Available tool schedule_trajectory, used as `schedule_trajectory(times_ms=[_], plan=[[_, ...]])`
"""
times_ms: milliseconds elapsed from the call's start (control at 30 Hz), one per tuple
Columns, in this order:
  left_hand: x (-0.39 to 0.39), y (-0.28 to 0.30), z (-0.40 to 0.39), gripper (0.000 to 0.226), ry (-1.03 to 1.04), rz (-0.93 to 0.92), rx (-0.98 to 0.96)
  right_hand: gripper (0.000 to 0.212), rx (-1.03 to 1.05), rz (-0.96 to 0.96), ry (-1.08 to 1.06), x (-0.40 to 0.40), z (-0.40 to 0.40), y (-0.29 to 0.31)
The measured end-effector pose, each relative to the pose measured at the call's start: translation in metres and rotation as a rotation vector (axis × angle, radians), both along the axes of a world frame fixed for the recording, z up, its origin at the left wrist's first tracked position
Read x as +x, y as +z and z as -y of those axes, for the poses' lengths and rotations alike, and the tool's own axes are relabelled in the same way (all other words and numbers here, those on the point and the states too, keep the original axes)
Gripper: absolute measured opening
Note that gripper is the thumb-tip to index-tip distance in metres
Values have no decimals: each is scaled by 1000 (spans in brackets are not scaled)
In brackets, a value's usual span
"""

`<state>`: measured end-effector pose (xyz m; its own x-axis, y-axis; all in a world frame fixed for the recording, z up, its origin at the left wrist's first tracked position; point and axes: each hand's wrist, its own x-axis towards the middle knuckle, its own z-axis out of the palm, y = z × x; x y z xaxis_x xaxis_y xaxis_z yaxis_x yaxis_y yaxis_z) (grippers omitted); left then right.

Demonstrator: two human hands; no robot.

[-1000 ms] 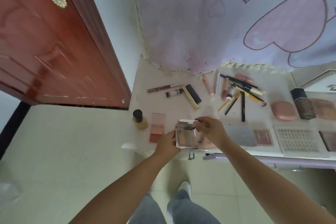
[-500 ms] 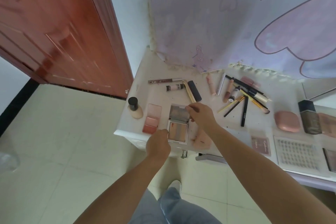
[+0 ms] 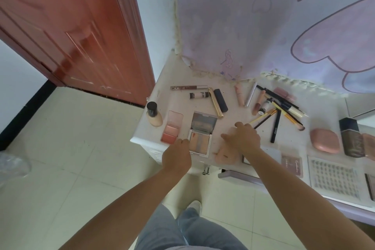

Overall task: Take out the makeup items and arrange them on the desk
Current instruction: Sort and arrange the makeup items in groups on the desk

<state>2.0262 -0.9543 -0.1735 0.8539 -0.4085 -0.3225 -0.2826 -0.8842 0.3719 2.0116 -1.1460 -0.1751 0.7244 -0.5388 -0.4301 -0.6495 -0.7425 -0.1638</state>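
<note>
An open makeup palette [image 3: 199, 135] lies flat near the front edge of the white desk [image 3: 142, 138], mirror lid tipped back. My left hand [image 3: 176, 156] has curled fingers on its near-left corner. My right hand [image 3: 243, 138] hovers just right of the palette with loose fingers, holding nothing, above a flat beige-pink item [image 3: 225, 154]. Left of the palette are a pink blush palette [image 3: 172, 126] and a foundation bottle [image 3: 154, 114]. Behind it lie a gloss tube [image 3: 188, 87], a gold stick [image 3: 216, 103] and a navy tube [image 3: 220, 100].
A heap of pencils and brushes [image 3: 278, 107] lies at back right. Further right are a pink compact [image 3: 324, 140], a dark bottle [image 3: 352, 137], a small eyeshadow palette [image 3: 291, 165] and a lash tray [image 3: 334, 178]. A red door [image 3: 71, 26] stands left; a printed cloth [image 3: 263, 26] hangs behind.
The palette came down from my hands onto the desk with its lid open. My right hand let go of the lid and moved right. The left hand stays at the near corner.
</note>
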Motion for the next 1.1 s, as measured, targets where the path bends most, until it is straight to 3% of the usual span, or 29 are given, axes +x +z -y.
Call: schedule_trajectory(times_ms=[233,400,567,667,767,833,900,1000,1100], plan=[[12,18,-8,28,-73,88,-13,40,279,138,-152,13,6,9],[16,32,5,33,-120,74,-44,27,429,113,-192,6,21,34],[27,56,35,43,-286,-208,-16,31,453,-30,-20,0,23,74],[40,80,52,64,-437,-266,-7,22,453,55,-56,5,27,103],[41,100,71,66,-486,-136,-93,8,626,265,-179,4,31,132],[41,112,80,50,-500,66,-160,12,780,403,-245,-1,32,148],[46,127,83,50,-513,276,-156,17,868,504,-270,-6,31,161],[56,150,85,46,-581,488,-122,18,872,621,-233,-15,29,178],[57,176,83,34,-621,425,-156,8,723,704,-19,-22,29,197]])
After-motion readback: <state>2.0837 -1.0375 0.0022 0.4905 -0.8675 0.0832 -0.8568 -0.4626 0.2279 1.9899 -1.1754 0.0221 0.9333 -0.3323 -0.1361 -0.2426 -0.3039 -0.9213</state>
